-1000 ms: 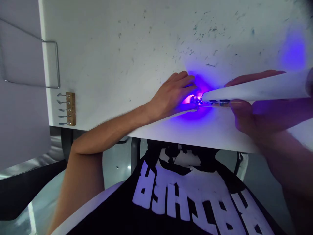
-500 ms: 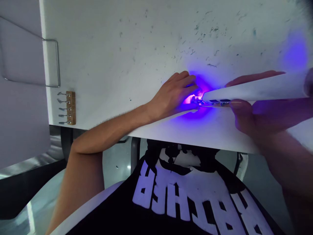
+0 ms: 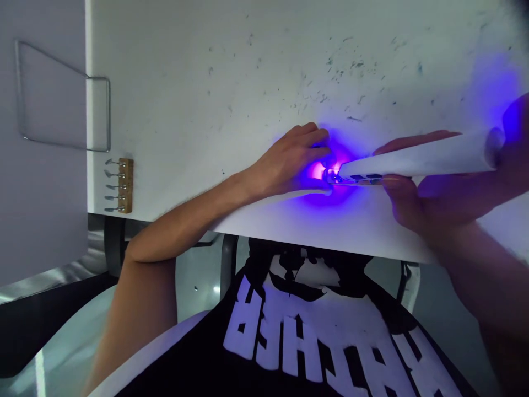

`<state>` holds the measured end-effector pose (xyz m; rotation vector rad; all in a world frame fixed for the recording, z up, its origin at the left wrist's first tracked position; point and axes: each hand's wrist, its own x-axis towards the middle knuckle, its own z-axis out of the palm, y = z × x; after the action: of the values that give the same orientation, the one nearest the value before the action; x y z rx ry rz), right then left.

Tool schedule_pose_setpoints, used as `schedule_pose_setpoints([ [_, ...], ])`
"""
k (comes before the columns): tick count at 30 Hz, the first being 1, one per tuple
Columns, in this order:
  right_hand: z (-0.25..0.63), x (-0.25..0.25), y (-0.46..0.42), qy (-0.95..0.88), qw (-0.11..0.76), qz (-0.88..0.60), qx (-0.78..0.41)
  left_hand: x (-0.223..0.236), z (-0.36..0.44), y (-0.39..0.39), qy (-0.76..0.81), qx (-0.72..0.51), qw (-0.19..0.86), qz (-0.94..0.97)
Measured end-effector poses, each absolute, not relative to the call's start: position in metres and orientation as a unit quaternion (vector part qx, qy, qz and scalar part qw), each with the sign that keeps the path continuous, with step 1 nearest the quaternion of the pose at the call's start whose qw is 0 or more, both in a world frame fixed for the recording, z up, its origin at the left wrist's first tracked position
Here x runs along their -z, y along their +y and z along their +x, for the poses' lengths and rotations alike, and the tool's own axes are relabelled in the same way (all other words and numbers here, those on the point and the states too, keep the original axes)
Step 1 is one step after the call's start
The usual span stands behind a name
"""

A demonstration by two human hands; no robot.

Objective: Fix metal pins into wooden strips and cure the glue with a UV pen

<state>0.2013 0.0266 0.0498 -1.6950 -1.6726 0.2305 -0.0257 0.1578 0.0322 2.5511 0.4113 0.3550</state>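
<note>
My right hand (image 3: 413, 201) is wrapped round a white handheld curing light (image 3: 417, 157), thumb by its dark buttons. The tip points left and throws a strong blue-violet glow. Directly before it, my left hand (image 3: 289, 157) lies over the table with curled fingers, thumb and forefinger lit pink at the ends. A small shiny piece (image 3: 332, 175) shows between those fingertips and the lamp tip. Glare hides its shape, and I cannot tell what it is.
On the white table (image 3: 173, 99), a small wooden block (image 3: 126, 186) holds several metal-tipped tools near the left edge. A bent wire frame (image 3: 108, 113) overhangs that edge. Dark specks mark the tabletop beyond my hands. The front edge runs close to my shirt (image 3: 306, 320).
The view has shifted slightly, so the block and wire frame appear farther right. Both hands hold nearly the same pose, the lamp still glowing at my left fingertips.
</note>
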Motion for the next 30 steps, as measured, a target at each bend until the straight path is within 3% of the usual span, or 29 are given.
schedule_pose_setpoints([
  [5, 0.1957, -0.0532, 0.0329, -0.730, 0.451, -0.513, -0.042, -0.0320, -0.0243, 0.1568, 0.140, -0.140, 0.256, 0.946],
  [10, 0.1956, -0.0550, 0.0305, -0.730, 0.411, -0.546, -0.020, -0.0327, -0.0248, 0.1568, 0.139, -0.133, 0.252, 0.949],
  [17, 0.1958, -0.0545, 0.0307, -0.728, 0.435, -0.528, -0.045, -0.0289, -0.0238, 0.1561, 0.149, -0.139, 0.249, 0.947],
  [24, 0.2032, -0.0523, 0.0257, -0.696, 0.354, -0.625, 0.000, -0.0319, -0.0238, 0.1554, 0.148, -0.129, 0.239, 0.951],
  [30, 0.2022, -0.0515, 0.0257, -0.705, 0.373, -0.602, 0.045, -0.0346, -0.0236, 0.1547, 0.150, -0.130, 0.251, 0.947],
])
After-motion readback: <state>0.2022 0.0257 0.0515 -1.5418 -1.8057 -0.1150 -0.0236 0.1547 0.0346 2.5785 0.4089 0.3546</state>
